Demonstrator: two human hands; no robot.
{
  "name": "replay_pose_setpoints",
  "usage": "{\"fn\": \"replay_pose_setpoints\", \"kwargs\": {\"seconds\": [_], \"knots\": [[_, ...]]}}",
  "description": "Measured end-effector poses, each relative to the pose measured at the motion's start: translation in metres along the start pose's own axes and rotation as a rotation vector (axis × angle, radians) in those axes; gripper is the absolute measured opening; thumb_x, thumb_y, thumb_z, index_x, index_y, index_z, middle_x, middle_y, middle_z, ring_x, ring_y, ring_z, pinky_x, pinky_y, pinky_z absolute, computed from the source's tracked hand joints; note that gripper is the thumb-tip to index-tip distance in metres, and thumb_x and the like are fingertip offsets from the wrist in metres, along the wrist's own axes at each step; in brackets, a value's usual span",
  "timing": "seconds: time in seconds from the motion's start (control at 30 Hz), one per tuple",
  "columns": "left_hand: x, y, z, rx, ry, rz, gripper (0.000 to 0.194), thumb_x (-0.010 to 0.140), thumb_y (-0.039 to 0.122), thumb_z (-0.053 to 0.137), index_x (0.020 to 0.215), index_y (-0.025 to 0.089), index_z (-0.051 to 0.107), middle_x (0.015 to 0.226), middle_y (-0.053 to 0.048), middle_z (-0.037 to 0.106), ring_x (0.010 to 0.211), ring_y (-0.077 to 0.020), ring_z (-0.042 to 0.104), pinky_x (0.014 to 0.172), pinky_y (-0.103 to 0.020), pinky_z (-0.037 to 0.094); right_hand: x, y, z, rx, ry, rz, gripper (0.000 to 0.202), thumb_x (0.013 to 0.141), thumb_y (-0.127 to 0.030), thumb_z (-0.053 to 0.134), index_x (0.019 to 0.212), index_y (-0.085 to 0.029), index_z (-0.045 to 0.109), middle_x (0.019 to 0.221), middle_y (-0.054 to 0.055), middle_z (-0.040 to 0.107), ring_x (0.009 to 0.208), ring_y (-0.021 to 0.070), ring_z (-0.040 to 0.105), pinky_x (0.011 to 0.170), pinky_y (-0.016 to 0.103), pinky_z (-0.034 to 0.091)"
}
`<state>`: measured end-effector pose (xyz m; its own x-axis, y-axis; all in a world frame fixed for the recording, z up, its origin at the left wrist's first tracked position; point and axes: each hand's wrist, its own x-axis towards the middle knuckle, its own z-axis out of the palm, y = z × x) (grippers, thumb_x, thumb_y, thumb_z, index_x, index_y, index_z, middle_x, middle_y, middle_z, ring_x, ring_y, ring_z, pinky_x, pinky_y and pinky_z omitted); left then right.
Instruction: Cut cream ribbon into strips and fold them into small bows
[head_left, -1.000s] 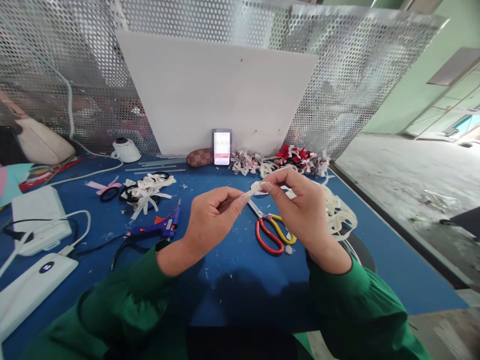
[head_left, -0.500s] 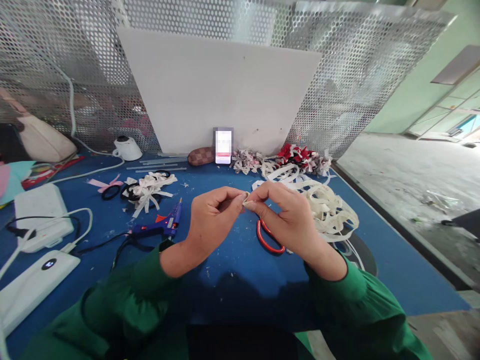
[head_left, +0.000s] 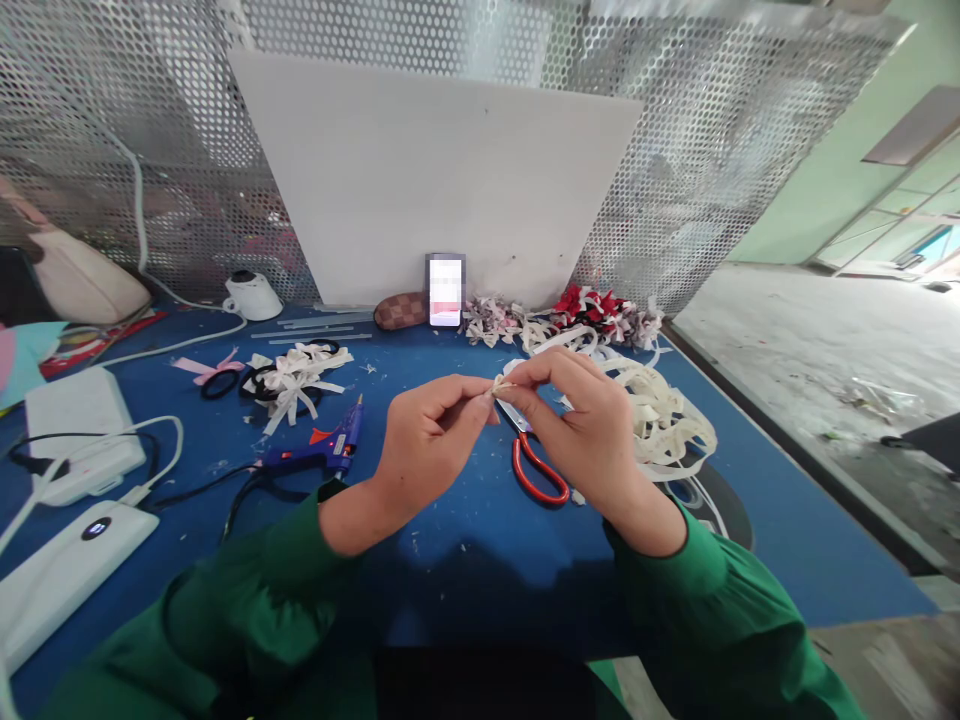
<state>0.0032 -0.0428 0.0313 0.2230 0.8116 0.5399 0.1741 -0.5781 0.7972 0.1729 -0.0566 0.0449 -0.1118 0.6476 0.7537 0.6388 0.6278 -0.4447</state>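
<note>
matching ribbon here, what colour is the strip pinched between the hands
The strip is cream; the head view shows it best, though only a little is visible.

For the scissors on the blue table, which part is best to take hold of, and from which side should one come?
Probably by the red handle, coming from the person's side: its open loop lies toward the person, while the metal blades point away. The other handle is not visible, seemingly behind the right hand.

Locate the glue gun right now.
In the head view, the glue gun lies on the blue table, left of centre. It's just left of the left hand, on the near side of the white bows.
</note>
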Motion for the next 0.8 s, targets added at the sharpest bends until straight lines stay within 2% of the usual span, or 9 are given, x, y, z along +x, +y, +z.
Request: {"fn": "replay_pose_setpoints", "kwargs": {"seconds": [0.07, 0.13, 0.23, 0.33, 0.43, 0.53, 0.67, 0.8], "knots": [[0.0, -0.001, -0.001, 0.036, -0.006, 0.045, 0.015, 0.093, 0.017, 0.059, 0.088, 0.018, 0.073, 0.073, 0.0, 0.072, 0.061, -0.0108, 0.06, 0.056, -0.023, 0.045, 0.0, 0.001, 0.0, 0.023, 0.003, 0.04, 0.006, 0.091, -0.019, 0.07, 0.091, -0.022, 0.065, 0.081, 0.0, 0.068, 0.077, 0.0161, 0.064, 0.075, 0.033, 0.049], [0.0, -0.002, -0.002, 0.06, -0.013, 0.084, 0.015, 0.093, 0.017, 0.059, 0.09, 0.018, 0.073, 0.074, 0.0, 0.072, 0.062, -0.0105, 0.06, 0.058, -0.023, 0.045, 0.001, 0.003, 0.001, 0.093, -0.033, 0.079, 0.009, 0.091, -0.018, 0.07, 0.099, -0.022, 0.068, 0.088, 0.002, 0.069, 0.081, 0.0159, 0.065, 0.076, 0.032, 0.051], [0.0, -0.003, -0.002, 0.061, -0.03, 0.104, 0.015, 0.094, 0.019, 0.059, 0.088, 0.017, 0.073, 0.074, 0.0, 0.072, 0.065, -0.0109, 0.061, 0.06, -0.023, 0.046, 0.002, 0.005, 0.002, 0.22, -0.067, 0.082, 0.007, 0.092, -0.016, 0.069, 0.094, -0.022, 0.072, 0.091, 0.002, 0.07, 0.083, 0.0159, 0.067, 0.074, 0.031, 0.053], [0.001, -0.006, -0.001, -0.013, -0.046, 0.03, 0.018, 0.096, 0.029, 0.06, 0.089, 0.018, 0.072, 0.073, 0.0, 0.07, 0.06, -0.0103, 0.057, 0.056, -0.023, 0.043, 0.004, 0.005, 0.001, 0.209, -0.003, 0.06, 0.011, 0.09, -0.014, 0.07, 0.082, -0.021, 0.071, 0.083, 0.001, 0.07, 0.08, 0.0161, 0.067, 0.072, 0.03, 0.052], [0.003, -0.009, -0.001, -0.134, -0.033, -0.09, 0.023, 0.1, 0.039, 0.056, 0.099, 0.02, 0.069, 0.069, 0.001, 0.067, 0.054, -0.0096, 0.051, 0.052, -0.024, 0.039, 0.006, 0.005, -0.003, 0.159, 0.021, 0.073, 0.012, 0.091, -0.013, 0.069, 0.082, -0.021, 0.07, 0.082, 0.001, 0.069, 0.077, 0.0158, 0.065, 0.069, 0.03, 0.051], [0.004, -0.013, -0.003, -0.199, -0.004, -0.143, 0.022, 0.099, 0.042, 0.058, 0.109, 0.022, 0.061, 0.068, 0.002, 0.065, 0.057, -0.0104, 0.054, 0.053, -0.024, 0.04, 0.008, 0.005, -0.009, 0.129, 0.03, 0.092, 0.012, 0.091, -0.013, 0.068, 0.082, -0.021, 0.069, 0.081, 0.001, 0.068, 0.075, 0.0155, 0.064, 0.068, 0.031, 0.05], [0.001, -0.016, -0.003, -0.168, -0.006, -0.07, 0.02, 0.096, 0.041, 0.063, 0.102, 0.023, 0.056, 0.07, 0.003, 0.059, 0.059, -0.0101, 0.054, 0.052, -0.022, 0.039, 0.01, 0.006, -0.013, 0.086, 0.04, 0.089, 0.013, 0.091, -0.013, 0.069, 0.081, -0.021, 0.068, 0.08, 0.0, 0.068, 0.075, 0.0155, 0.064, 0.067, 0.031, 0.049], [-0.001, -0.018, 0.0, -0.045, -0.004, -0.001, 0.031, 0.083, 0.037, 0.079, 0.09, 0.022, 0.053, 0.067, 0.007, 0.049, 0.054, -0.0078, 0.043, 0.049, -0.021, 0.036, 0.01, 0.006, -0.014, 0.066, 0.037, 0.097, 0.013, 0.09, -0.013, 0.07, 0.08, -0.02, 0.068, 0.08, 0.0, 0.068, 0.076, 0.0154, 0.064, 0.068, 0.03, 0.049]]}}
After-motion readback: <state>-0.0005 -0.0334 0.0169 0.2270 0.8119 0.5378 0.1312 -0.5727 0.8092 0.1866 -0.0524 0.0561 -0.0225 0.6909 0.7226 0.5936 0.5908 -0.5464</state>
